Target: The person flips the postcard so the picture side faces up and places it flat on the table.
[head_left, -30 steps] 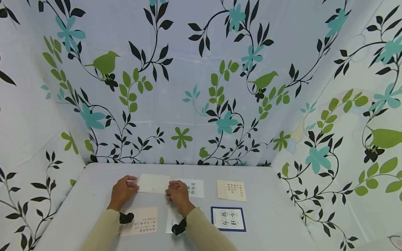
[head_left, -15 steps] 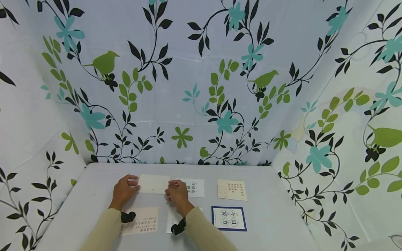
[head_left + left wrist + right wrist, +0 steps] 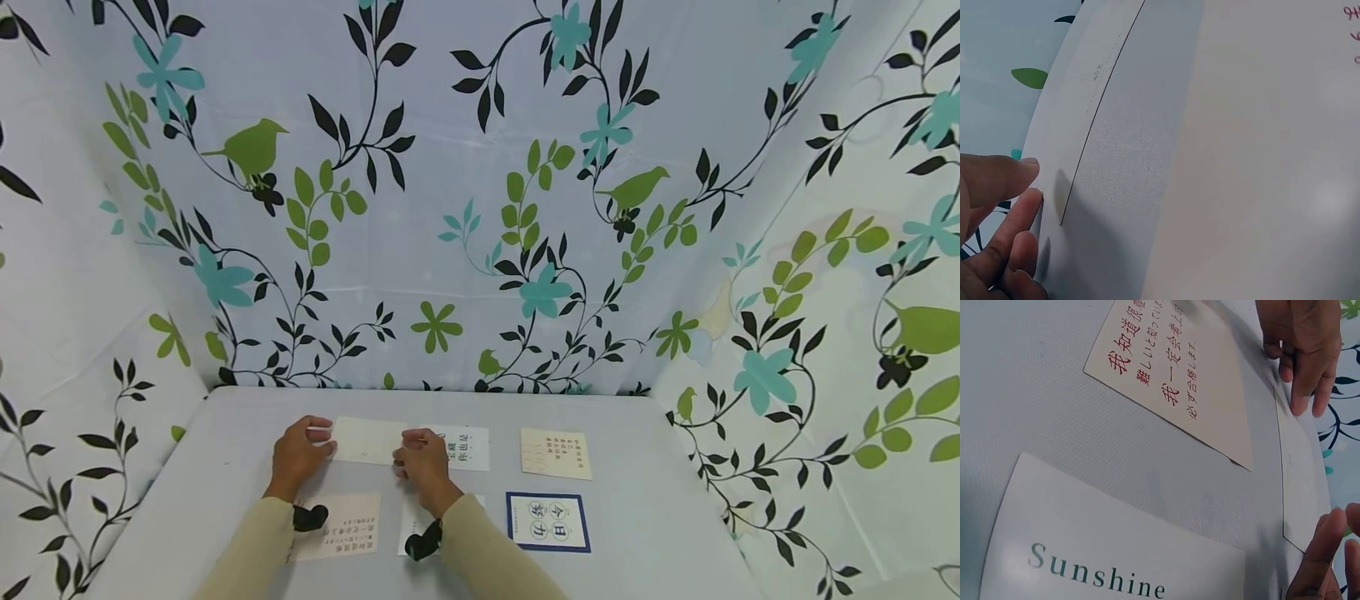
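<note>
A pale cream card (image 3: pixel 369 440), its upper face almost bare, lies on the white table between both hands. My left hand (image 3: pixel 302 454) is at its left end, fingertips right at the edge; in the left wrist view, thumb and index finger (image 3: pixel 1027 209) are slightly apart beside the card's corner. My right hand (image 3: pixel 426 467) is at the other end, its loosely bent fingers overlapping the card's right edge in the head view. Just beyond that hand, a white card with dark characters (image 3: pixel 468 450) is partly covered. Under the forearms lie a cream card with red writing (image 3: pixel 348 525) and a white "Sunshine" card (image 3: pixel 1104 550).
Farther right on the table (image 3: pixel 660 500) are a cream card with small reddish text (image 3: pixel 557 454) and a blue-bordered card (image 3: pixel 549 522) below it. A curtain printed with leaves and birds (image 3: pixel 450 208) hangs behind the table and along its sides.
</note>
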Available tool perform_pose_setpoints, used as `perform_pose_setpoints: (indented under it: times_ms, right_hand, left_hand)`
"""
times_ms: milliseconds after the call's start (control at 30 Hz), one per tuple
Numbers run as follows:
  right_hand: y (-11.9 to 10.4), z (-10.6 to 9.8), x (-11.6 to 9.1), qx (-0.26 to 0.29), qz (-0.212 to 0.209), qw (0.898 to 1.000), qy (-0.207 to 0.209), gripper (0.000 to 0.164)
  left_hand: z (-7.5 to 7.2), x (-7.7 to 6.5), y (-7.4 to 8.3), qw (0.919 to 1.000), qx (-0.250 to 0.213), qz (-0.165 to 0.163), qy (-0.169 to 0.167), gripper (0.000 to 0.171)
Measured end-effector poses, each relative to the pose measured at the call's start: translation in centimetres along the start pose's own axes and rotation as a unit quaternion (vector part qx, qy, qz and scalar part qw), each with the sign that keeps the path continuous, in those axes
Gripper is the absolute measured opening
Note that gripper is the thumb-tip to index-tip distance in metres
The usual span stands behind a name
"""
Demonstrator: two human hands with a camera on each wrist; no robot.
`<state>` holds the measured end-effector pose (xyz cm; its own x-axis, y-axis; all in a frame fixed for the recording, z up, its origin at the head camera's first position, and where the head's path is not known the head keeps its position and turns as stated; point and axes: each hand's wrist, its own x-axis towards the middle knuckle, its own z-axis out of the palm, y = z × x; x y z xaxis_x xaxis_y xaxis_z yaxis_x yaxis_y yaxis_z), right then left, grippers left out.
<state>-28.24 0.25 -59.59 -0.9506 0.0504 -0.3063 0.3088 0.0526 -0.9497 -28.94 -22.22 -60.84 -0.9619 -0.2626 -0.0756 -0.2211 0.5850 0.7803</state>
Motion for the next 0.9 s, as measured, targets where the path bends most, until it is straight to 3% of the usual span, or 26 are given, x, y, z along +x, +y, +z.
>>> perform_pose_setpoints:
  times_ms: [367, 633, 900]
  right_hand:
    - [0.14, -0.01, -0.08, -0.011, -0.034, 0.998, 0.045, 0.027]
    - [0.39, 0.28, 0.1, -0.019, -0.048, 0.996, 0.071, 0.025]
    - [0.57, 0.23, 0.14, -0.008, -0.005, 0.999, 0.04, 0.014]
  left_hand:
    - [-0.13, -0.09, -0.39, 0.9997, 0.0, 0.022, 0.008, 0.04]
    - [-0.2, -0.58, -0.45, 0.9997, 0.011, 0.02, 0.012, 0.036]
    - [0.0, -0.47, -0.61, 0.9995, 0.026, 0.017, 0.011, 0.034]
